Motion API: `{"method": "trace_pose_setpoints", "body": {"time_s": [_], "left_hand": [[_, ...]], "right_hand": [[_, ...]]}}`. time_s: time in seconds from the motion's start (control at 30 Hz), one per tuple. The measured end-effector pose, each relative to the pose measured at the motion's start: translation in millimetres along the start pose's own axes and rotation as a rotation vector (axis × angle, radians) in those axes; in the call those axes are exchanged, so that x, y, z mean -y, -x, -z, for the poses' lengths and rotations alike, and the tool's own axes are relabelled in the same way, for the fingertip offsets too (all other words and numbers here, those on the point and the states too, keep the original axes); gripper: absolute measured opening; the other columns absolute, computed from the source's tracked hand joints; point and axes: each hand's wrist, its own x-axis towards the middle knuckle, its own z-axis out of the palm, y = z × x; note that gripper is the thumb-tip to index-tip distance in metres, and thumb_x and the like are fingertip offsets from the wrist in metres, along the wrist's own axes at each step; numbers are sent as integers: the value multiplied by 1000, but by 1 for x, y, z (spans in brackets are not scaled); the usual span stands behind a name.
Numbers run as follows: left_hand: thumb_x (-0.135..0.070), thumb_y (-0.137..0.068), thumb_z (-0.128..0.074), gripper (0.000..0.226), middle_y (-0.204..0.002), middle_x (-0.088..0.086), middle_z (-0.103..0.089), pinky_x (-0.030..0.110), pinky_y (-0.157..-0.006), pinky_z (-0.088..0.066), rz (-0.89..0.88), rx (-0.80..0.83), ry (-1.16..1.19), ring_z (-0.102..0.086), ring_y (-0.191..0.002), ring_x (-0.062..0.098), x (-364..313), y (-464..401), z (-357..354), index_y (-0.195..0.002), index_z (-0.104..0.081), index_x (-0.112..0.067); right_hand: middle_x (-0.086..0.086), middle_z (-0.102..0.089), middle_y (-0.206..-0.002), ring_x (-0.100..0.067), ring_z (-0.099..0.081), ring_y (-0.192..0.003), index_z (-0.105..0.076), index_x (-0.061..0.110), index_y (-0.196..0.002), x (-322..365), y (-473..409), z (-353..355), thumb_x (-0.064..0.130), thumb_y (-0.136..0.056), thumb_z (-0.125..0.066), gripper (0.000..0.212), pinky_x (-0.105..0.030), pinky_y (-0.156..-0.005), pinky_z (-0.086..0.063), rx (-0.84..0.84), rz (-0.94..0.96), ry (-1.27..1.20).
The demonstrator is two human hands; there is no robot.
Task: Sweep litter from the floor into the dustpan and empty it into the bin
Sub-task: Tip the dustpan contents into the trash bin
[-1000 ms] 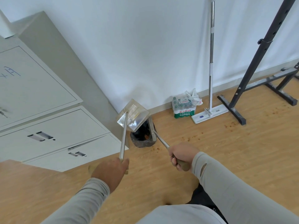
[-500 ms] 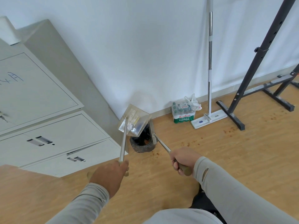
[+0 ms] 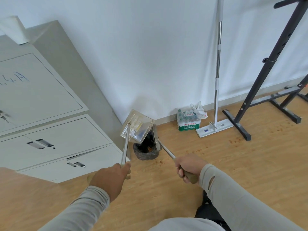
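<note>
**Dustpan tipped over the bin**

While the left hand (image 3: 109, 178) grips the dustpan (image 3: 137, 125) handle, it tilts above the dark bin (image 3: 146, 151). Right hand (image 3: 188, 166) clasps the brush (image 3: 156, 137) handle at the rim. Cabinet (image 3: 41, 104) scribble and bottle pack (image 3: 189, 121) label unreadable.

Cabinet (image 3: 50, 130) and wall (image 3: 150, 55) hem the bin (image 3: 146, 153); floor (image 3: 216, 164) rightward lies open.

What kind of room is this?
Probably a storeroom or office-gym corner: grey metal filing cabinets along the wall, a black weight rack on the wooden floor, and a flat mop leaning by a pack of water bottles.
</note>
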Motion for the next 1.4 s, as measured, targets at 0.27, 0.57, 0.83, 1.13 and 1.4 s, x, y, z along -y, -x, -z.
{"method": "trace_pose_setpoints", "body": {"time_s": [0.27, 0.57, 0.83, 1.13, 1.4], "left_hand": [[-15, -97, -42, 54, -112, 0, -62, 32, -62, -40, 16, -20, 23, -68, -87, 24, 7, -2, 3, -147, -27, -29], [-8, -86, -53, 56, -94, 4, -64, 32, -51, -40, -34, -95, 27, -58, -61, 25, 8, -1, -8, -138, -43, -25], [0, -33, -77, 80, -55, 5, -49, 22, -36, -22, -202, -136, -65, -40, -27, 22, 27, 3, -13, -106, -49, -16], [-14, -63, -76, 68, -79, -3, -63, 29, -43, -30, -105, -119, -52, -63, -52, 18, 22, 2, -1, -122, -44, -29], [-37, -101, -39, 42, -109, -5, -63, 31, -67, -52, 173, -177, 314, -68, -84, 20, 31, -10, 23, -143, -36, -37]], "right_hand": [[-8, -52, -68, -12, -46, -45, -53, 6, -87, 2, -3, -3, 3, -88, -47, 7, -22, -42, -34, -5, 8, 1], [-7, -52, -70, -11, -45, -44, -52, 7, -92, 6, -4, -2, 4, -91, -46, 7, -21, -41, -35, 1, -8, -1], [-7, -49, -73, -11, -44, -43, -52, 6, -94, 10, -4, -8, 2, -92, -45, 8, -17, -36, -36, 8, -51, -58], [-6, -50, -73, -11, -46, -45, -53, 7, -93, 10, -6, -7, 4, -90, -45, 9, -19, -40, -35, -14, -29, -34], [-4, -51, -70, -8, -46, -44, -52, 8, -93, 19, 3, -1, 6, -92, -47, 6, -19, -40, -36, -21, -12, 8]]}}
